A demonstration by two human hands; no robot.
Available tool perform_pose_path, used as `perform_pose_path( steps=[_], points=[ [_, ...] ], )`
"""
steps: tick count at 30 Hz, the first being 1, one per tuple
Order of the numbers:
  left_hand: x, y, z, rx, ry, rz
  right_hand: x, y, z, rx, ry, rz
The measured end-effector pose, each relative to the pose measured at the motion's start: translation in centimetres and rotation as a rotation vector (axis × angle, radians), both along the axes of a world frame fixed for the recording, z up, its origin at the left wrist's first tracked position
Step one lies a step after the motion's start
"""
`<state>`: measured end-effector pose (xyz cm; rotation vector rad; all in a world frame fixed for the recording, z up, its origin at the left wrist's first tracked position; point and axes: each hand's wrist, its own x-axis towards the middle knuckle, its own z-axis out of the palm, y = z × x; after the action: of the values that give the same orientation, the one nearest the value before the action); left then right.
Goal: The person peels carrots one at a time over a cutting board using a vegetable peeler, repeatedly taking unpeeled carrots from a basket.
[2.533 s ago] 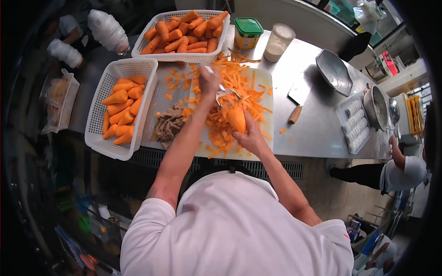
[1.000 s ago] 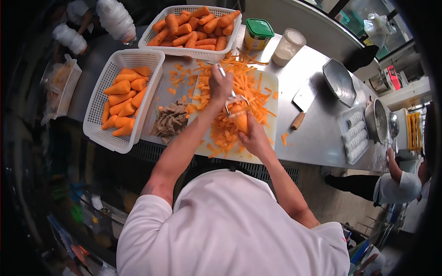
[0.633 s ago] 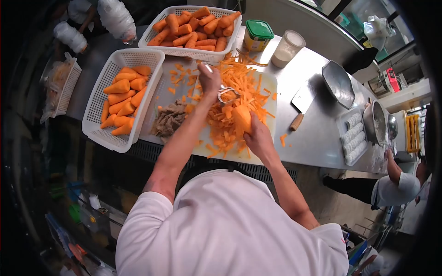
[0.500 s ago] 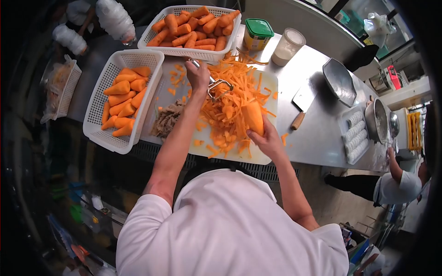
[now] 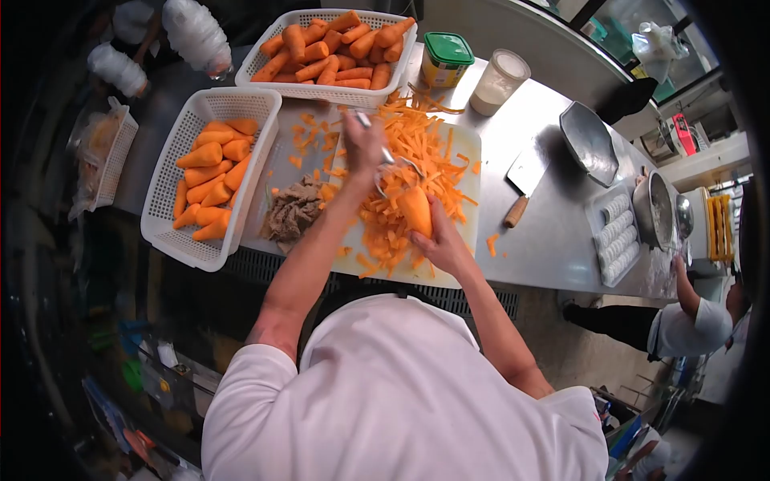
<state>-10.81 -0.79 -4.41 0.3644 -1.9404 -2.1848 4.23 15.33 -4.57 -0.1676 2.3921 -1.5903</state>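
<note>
My left hand (image 5: 363,148) is closed round the handle of a metal peeler (image 5: 389,158), a little blurred, with the peeler's head beside the upper end of a carrot. That peeled carrot (image 5: 415,210) is gripped at its lower right side by my right hand (image 5: 440,240). Beneath both hands, a heap of orange peelings (image 5: 393,232) covers much of the white cutting board (image 5: 464,172). A crumpled brown cloth (image 5: 293,210) lies left of the board. Smooth carrots lie in the left white basket (image 5: 156,192); rougher ones fill the upper white basket (image 5: 321,94).
Behind the board stand a green-lidded tub (image 5: 446,60) and a clear container (image 5: 498,82). To the right lie a cleaver (image 5: 525,180), a dark tray (image 5: 589,144), a tray of white rolls (image 5: 616,236) and a metal bowl (image 5: 658,210). Another person (image 5: 694,325) is at the far right.
Since half a second ago, my left hand with the peeler has moved right and slightly down. My right hand has brought the carrot left, closer to the peeler.
</note>
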Motion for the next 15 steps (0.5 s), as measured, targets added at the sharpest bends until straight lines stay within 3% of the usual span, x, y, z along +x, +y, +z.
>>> perform_pose_path(
  steps=[1,3,6,9,11,13,14,15],
  points=[
    [0.9,1.1,0.8,-0.038,0.034,-0.051,-0.3,-0.3,0.0,0.062,0.055,-0.003],
    [-1.0,0.7,-2.4,-0.099,0.097,-0.053,-0.7,-0.8,0.9,0.137,0.033,0.013],
    [-3.2,-2.3,-3.4,-0.069,0.039,0.188,-0.1,-0.7,1.8,0.260,0.054,0.029],
    [-0.4,-1.3,0.1,-0.030,0.015,0.014,-0.2,-0.8,1.2,0.306,0.110,0.062],
    [-0.2,-1.4,0.4,0.010,0.002,0.036,-1.4,-1.5,1.5,0.308,0.158,0.104],
    [-2.3,-3.5,-3.1,-0.053,-0.062,0.226,-1.0,-1.9,2.3,0.248,0.186,0.138],
    [-4.5,-5.8,-7.2,-0.268,-0.036,0.385,-0.8,-1.4,2.1,0.253,0.191,0.155],
    [-3.9,-7.2,-6.2,-0.261,-0.030,0.407,-1.0,-0.9,1.7,0.214,0.234,0.183]
  ],
)
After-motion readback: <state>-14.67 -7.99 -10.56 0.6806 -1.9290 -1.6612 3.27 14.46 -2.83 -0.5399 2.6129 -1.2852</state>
